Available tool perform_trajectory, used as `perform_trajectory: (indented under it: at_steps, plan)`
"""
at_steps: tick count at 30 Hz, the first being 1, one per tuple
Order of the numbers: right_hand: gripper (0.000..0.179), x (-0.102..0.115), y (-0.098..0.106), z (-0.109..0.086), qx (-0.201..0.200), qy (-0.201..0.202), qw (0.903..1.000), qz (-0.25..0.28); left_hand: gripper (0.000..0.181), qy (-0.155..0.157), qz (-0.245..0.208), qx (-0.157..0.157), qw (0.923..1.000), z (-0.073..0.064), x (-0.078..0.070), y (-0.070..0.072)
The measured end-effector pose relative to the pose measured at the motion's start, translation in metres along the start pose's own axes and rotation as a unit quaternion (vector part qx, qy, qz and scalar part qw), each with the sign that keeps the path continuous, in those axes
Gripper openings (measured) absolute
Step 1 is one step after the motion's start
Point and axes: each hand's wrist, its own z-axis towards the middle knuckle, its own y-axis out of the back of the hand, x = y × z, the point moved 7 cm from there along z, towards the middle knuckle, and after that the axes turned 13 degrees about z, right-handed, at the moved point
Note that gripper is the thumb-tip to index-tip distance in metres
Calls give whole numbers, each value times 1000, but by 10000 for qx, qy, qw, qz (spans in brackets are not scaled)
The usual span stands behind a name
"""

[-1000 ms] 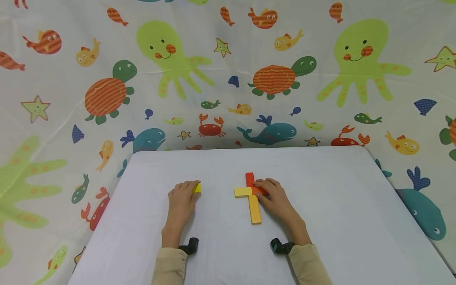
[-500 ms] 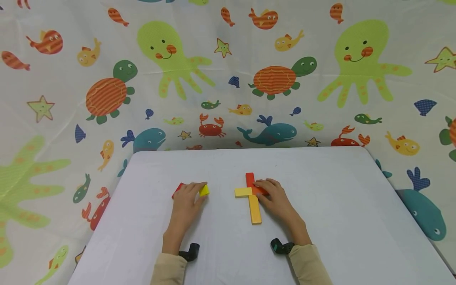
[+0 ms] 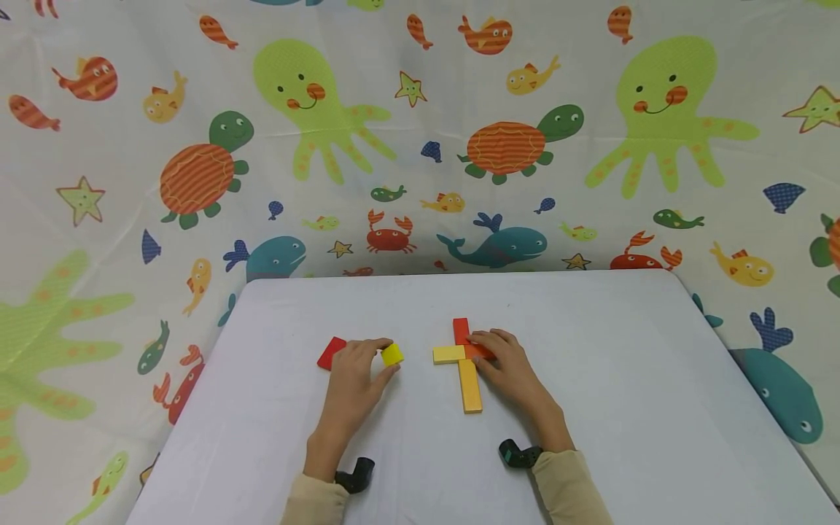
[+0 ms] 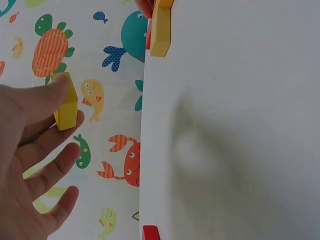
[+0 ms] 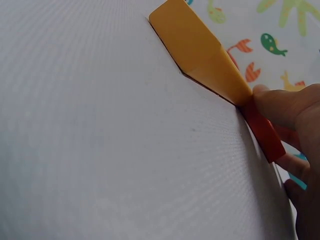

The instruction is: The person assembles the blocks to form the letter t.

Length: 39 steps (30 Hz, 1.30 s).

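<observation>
Yellow block in left hand, pinched between thumb and fingertip; remaining fingers spread loose in the left wrist view. Position: left of the short amber bar, near its free end, with a strip of white counter showing between; close, not touching. Roughly level with that bar, front to back. Short amber bar lying with long axis left to right, free end pointing towards the yellow block. Block's own long axis hard to read: compact from above, more drawn out in the left wrist view, seemingly at a slant. Lifted or touching the counter: cannot tell for sure. Right hand on the opposite side, thumb and fingers clamped on the orange-red bar, also lying left to right, end to end with the short amber bar. Far red bar running away from that junction, long amber bar running back towards the person. Hands well apart, short amber bar between yellow block and right hand; left hand plainly the nearer to the block. Loose red block just beyond the left hand's outer side, partly covered; contact unclear.
</observation>
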Motion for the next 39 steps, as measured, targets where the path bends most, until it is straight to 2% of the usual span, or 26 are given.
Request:
perform_trajectory:
  at_steps: [12, 26, 39]
  plan:
    - [46, 1, 0, 0, -20, -3, 10000, 12, 45, -509, 190, -34, 9985, -6, -29, -3]
    - [47, 1, 0, 0, -55, -23, 10000, -65, 40, -561, 116, 395, 9976, -11, -44, -15]
    - [48, 2, 0, -1, -51, -19, 10000, -37, 39, -793, -109, 620, 9949, -19, -63, -24]
